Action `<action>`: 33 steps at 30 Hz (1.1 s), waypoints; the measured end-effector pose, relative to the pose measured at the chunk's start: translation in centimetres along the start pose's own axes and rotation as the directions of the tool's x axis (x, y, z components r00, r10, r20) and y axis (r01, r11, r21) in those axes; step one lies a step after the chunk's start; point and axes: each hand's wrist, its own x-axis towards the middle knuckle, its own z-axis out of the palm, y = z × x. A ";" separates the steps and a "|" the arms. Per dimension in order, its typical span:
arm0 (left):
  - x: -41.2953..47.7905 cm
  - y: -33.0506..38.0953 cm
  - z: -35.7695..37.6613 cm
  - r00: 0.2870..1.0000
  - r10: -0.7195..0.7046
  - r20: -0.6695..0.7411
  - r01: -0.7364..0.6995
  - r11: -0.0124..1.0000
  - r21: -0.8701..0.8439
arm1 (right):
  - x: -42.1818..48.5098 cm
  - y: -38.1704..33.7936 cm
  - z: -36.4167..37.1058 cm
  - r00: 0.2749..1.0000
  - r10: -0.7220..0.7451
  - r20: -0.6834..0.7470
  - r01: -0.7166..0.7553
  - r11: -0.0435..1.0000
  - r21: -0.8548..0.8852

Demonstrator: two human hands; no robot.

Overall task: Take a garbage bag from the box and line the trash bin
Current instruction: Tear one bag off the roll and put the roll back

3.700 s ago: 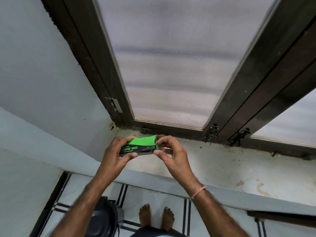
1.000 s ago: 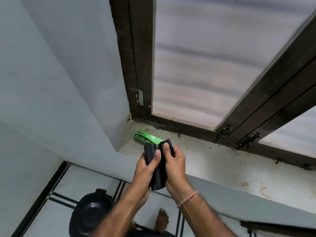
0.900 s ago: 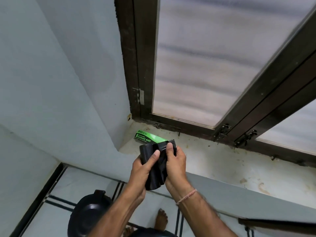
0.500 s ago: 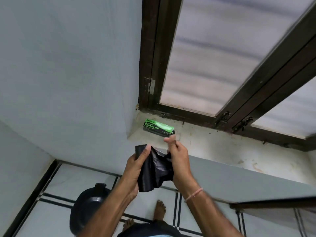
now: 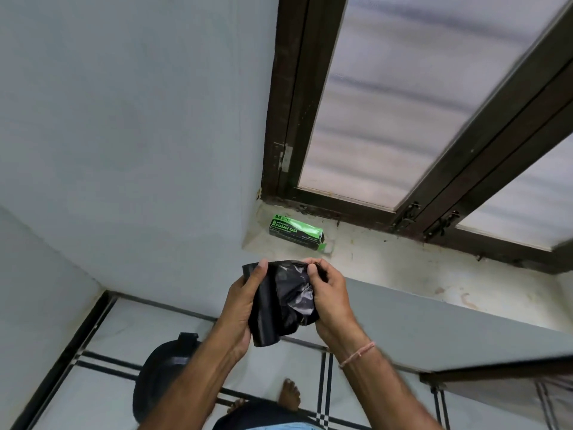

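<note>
One box (image 5: 296,231) on stained sill (image 5: 403,268), tiled floor (image 5: 108,336)

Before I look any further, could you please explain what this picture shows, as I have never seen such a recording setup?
There is no machine here. A person wears a wide-angle camera on the head, so this single picture looks forward and down over their own arms. The left hand grips a crumpled black garbage bag, and the right hand pinches its upper edge. The green garbage bag box lies on the stained window sill, near the wall corner. A black trash bin stands on the tiled floor below, partly hidden by the left forearm.
</note>
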 end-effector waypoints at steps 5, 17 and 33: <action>-0.5 -0.1 -0.2 0.999 -0.014 0.037 0.014 1.000 0.013 | -1.8 -1.1 0.3 0.982 0.016 0.186 0.033 0.966 -0.255; -0.3 -0.2 -1.2 0.999 -0.013 0.044 0.012 1.000 0.023 | -1.3 0.0 1.0 0.998 -0.057 -0.010 0.053 0.978 -0.203; 0.1 -0.5 -1.8 0.999 -0.023 0.042 0.022 0.999 0.029 | -1.1 0.6 0.7 0.999 -0.051 -0.007 0.048 0.973 -0.226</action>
